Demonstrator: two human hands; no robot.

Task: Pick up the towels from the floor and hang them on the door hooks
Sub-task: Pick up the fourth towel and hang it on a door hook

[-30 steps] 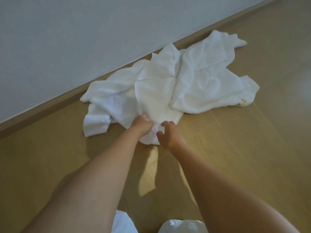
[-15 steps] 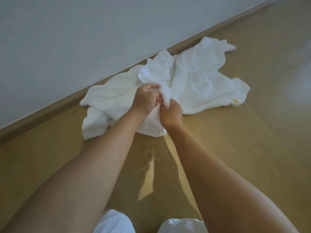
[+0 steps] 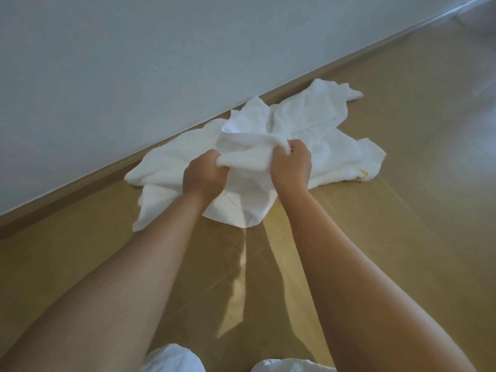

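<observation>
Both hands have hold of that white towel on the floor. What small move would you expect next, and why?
Probably a lift straight up, to draw it clear. The left hand and the right hand each grip a bunched fold of the towel, but its lower edge lies on the floor and it overlaps the rest of the pile.

Before me a plain grey-white wall meets the tan wooden floor along a brown baseboard, and a pale patch of light shines on the boards near me.

White towels w/ yellow mark; tan floor
</observation>
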